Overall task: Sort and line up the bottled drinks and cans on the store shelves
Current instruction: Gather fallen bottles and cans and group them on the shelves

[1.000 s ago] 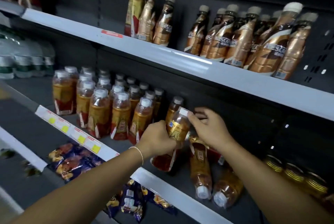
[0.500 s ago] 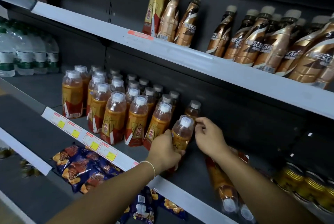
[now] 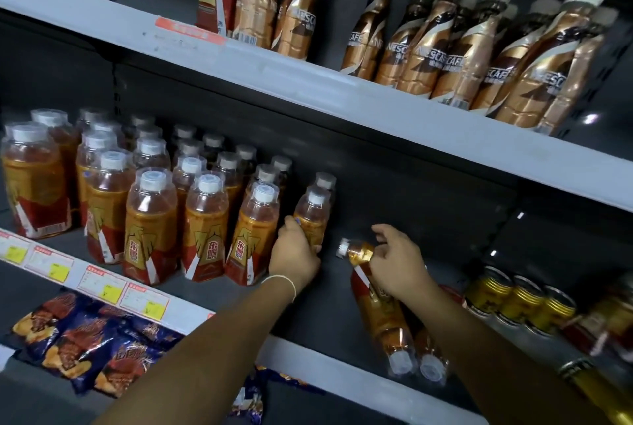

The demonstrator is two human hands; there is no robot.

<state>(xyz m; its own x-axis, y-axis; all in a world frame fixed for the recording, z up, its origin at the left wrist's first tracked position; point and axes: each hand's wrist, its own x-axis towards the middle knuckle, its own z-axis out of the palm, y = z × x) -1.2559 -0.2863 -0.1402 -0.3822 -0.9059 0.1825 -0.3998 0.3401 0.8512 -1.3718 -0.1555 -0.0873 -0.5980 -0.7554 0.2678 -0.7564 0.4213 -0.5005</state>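
Observation:
On the middle shelf point(image 3: 322, 315) stand several rows of orange-and-red drink bottles point(image 3: 150, 226) with white caps. My left hand point(image 3: 294, 256) is wrapped around the upright bottle point(image 3: 313, 215) at the right end of the group. To its right, my right hand point(image 3: 397, 263) grips a tilted bottle point(image 3: 358, 255) of the same drink, cap pointing left. Under that hand two more bottles point(image 3: 394, 332) lie on their sides, caps toward the shelf's front edge.
Brown coffee bottles point(image 3: 455, 47) crowd the upper shelf. Gold-lidded cans point(image 3: 520, 298) stand at the right of the middle shelf. Yellow price tags point(image 3: 102, 284) line the shelf edge. Snack packets point(image 3: 89, 342) lie on the shelf below.
The bottle I held earlier now stands at the right end of the rows, still in my left hand. My right hand has moved right and taken hold of another bottle from the lying ones.

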